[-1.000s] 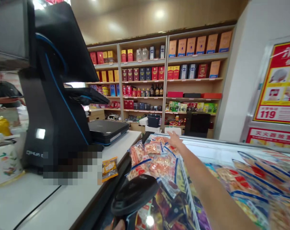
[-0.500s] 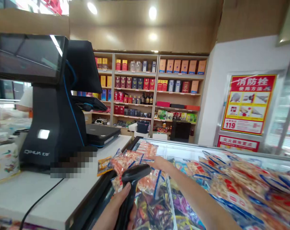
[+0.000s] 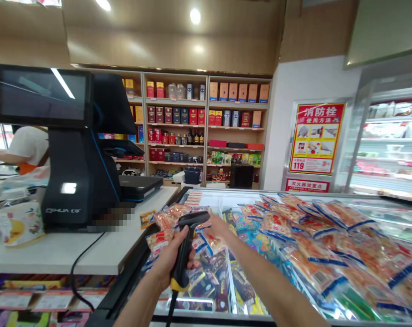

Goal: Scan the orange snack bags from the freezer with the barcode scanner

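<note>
Clutching scanner (image 3: 183, 254) in left hand (image 3: 170, 259), lower centre. Drew right hand (image 3: 220, 228) back within its range, by snack bags (image 3: 169, 218); cannot tell grasp.

Open air lies over the snack bags (image 3: 311, 231) at right; the terminal (image 3: 69, 181) blocks the left, a cable (image 3: 78, 259) crosses the bench (image 3: 124, 247) at lower left, the scanner (image 3: 181, 261) obstructs lower centre.

Register's (image 3: 78, 172) on the counter (image 3: 56, 252) at 10 o'clock, shelves (image 3: 236, 106) way back at 12. Snack bags (image 3: 160, 238) lie on the display case (image 3: 214, 200) at 11, more at 2, wall poster (image 3: 316, 136) behind at 1
</note>
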`<state>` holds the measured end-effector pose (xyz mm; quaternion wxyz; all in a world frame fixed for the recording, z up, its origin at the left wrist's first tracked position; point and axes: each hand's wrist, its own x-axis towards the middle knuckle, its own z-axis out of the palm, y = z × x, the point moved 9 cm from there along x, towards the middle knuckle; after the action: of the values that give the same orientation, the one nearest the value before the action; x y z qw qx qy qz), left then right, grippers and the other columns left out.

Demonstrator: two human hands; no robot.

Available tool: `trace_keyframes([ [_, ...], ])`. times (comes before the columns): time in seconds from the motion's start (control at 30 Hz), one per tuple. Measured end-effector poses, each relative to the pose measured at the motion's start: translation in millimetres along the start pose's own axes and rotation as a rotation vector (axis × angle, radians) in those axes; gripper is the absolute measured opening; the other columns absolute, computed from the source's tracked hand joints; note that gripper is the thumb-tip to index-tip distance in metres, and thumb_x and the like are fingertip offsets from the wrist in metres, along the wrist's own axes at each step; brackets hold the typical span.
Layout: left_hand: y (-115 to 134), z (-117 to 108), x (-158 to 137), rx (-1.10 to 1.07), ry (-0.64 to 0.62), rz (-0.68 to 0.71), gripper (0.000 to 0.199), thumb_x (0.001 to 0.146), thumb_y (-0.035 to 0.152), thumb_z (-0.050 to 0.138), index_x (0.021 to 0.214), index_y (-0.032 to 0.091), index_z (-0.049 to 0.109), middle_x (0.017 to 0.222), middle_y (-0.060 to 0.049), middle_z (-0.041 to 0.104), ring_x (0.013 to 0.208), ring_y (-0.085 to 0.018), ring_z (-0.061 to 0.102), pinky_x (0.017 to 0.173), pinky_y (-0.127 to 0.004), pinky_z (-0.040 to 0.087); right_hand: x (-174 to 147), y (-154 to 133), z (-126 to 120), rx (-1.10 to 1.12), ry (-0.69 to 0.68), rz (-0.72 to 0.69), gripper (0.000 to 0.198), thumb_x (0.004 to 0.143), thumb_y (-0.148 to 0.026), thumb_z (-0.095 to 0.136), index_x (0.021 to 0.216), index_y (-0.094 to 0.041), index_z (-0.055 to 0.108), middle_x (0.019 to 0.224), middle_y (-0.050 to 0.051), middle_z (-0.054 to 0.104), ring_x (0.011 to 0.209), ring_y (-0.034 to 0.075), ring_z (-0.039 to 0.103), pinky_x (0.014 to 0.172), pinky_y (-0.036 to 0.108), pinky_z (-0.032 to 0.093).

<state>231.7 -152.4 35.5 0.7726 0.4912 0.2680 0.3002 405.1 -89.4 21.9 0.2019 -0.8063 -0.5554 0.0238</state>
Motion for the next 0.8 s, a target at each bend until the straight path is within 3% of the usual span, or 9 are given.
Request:
trace_keyframes([
  [0.17,3.7,17.6,-7.9,-0.008,-0.046,-0.023,0.04,0.068,0.053,0.043,0.082,0.016,0.049,0.038,0.004,0.049,0.031,-0.008,0.041,0.041,-0.022,0.038,4.8,-5.2,6.9,0.006,0.05,0.059,0.035,0.056,-0.034,0.058,0.09,-0.027,0.058,0.09,0.004,0.062,0.088,0.024,0.054,0.076,0.04,0.035],
  [0.3,11.0,17.3,-15.1,0.016,-0.018,-0.013,0.042,0.067,0.054,0.043,0.084,0.016,0.05,0.038,0.004,0.049,0.03,-0.008,0.041,0.04,-0.022,0.038,2.4,8.1,4.5,0.19,0.094,0.115,0.014,0.058,-0.028,0.056,0.071,-0.024,0.061,0.075,0.0,0.064,0.076,0.018,0.057,0.07,0.031,0.038],
  [0.4,15.5,13.7,-20.4,0.03,-0.005,-0.008,0.044,0.067,0.055,0.042,0.084,0.015,0.05,0.038,0.003,0.049,0.03,-0.008,0.041,0.04,-0.023,0.038,-0.5,21.8,-10.2,0.354,0.233,0.129,0.013,0.062,-0.024,0.05,0.069,-0.022,0.06,0.071,0.0,0.063,0.069,0.015,0.056,0.064,0.026,0.039],
  [0.53,25.0,12.4,-24.8,0.048,-0.035,0.031,0.044,0.068,0.055,0.041,0.085,0.015,0.05,0.038,0.004,0.048,0.031,-0.008,0.042,0.04,-0.022,0.038,-11.3,31.6,-43.7,0.501,0.452,-0.024,0.014,0.063,-0.022,0.044,0.067,-0.019,0.057,0.071,0.001,0.061,0.072,0.016,0.055,0.068,0.026,0.04],
  [0.63,27.9,14.7,-24.6,0.052,-0.065,0.024,0.042,0.068,0.054,0.042,0.082,0.016,0.05,0.039,0.004,0.048,0.031,-0.008,0.042,0.041,-0.022,0.038,-32.7,47.2,-69.9,0.477,0.605,-0.105,0.011,0.061,-0.019,0.044,0.062,-0.018,0.055,0.08,0.004,0.06,0.082,0.018,0.053,0.077,0.03,0.037],
  [0.8,21.3,27.9,-19.4,0.089,-0.114,0.003,0.04,0.067,0.054,0.043,0.077,0.016,0.05,0.04,0.003,0.049,0.032,-0.008,0.042,0.041,-0.022,0.038,-79.8,72.7,-89.3,0.403,0.697,-0.236,0.009,0.061,-0.016,0.044,0.059,-0.019,0.052,0.101,0.007,0.053,0.099,0.018,0.045,0.087,0.033,0.031],
])
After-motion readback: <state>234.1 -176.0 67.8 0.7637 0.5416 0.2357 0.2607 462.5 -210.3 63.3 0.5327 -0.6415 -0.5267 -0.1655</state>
